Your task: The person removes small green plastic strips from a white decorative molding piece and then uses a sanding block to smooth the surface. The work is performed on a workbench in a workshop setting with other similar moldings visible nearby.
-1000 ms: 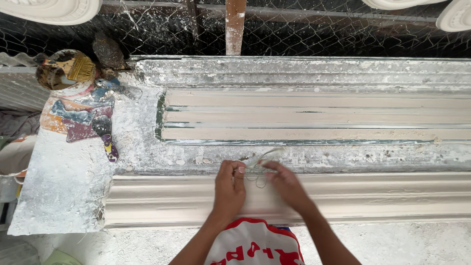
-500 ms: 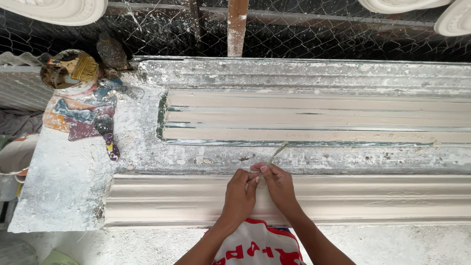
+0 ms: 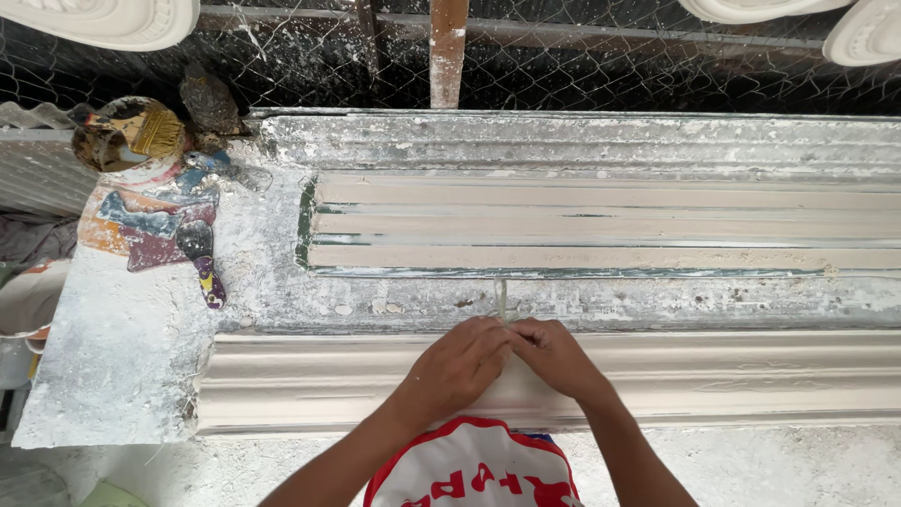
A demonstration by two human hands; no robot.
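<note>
Both my hands meet at the upper edge of the long cream plaster cornice moulding (image 3: 713, 376), fingertips touching each other. Left hand (image 3: 460, 361) and right hand (image 3: 554, 355) are pinched together on a thin pale fibre strand (image 3: 502, 299). Only its free end shows; the rest is hidden under the fingers, so I can't tell how much is gripped.

Key relation: the strand sticks straight out from the pinch, away from me, long axis running crosswise to the moulding's length. Moulding itself runs left-right under both wrists. The strand's root sits at the seam between the hands, approx equal reach for both, R fingertips perhaps a shade nearer.

Beyond the strand tip: grey plaster-crusted mould bed w/ ribbed cream channel (image 3: 601, 225). Far left of the grip: small putty knife w/ purple-yellow handle (image 3: 202, 258), well apart.
</note>
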